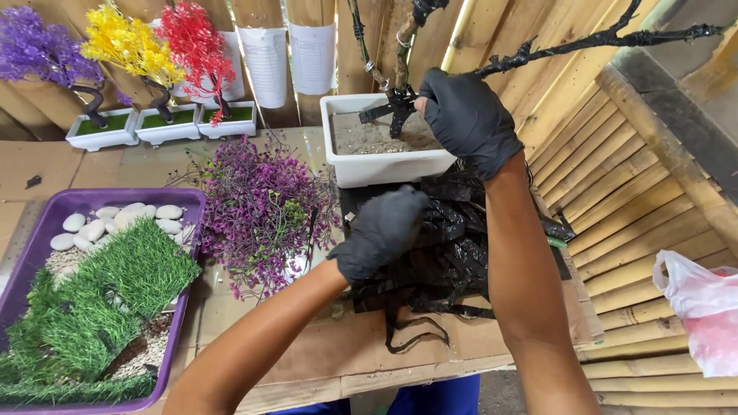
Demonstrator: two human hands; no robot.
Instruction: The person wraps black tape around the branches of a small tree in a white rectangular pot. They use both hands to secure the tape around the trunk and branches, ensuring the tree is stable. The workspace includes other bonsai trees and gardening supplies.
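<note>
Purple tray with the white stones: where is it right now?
The purple tray sits at the far left of the head view, left of the purple plastic foliage, holding white stones and fake grass pieces.

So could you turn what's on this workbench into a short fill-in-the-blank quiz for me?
1. Both hands wear ____ gloves.
2. The right hand holds the black-wrapped trunk standing in a ____ rectangular pot.
3. The purple tray holds artificial grass and white ____.
4. Of the three finished small trees, the middle one has ____ foliage.

Missing words: black; white; pebbles; yellow
</note>
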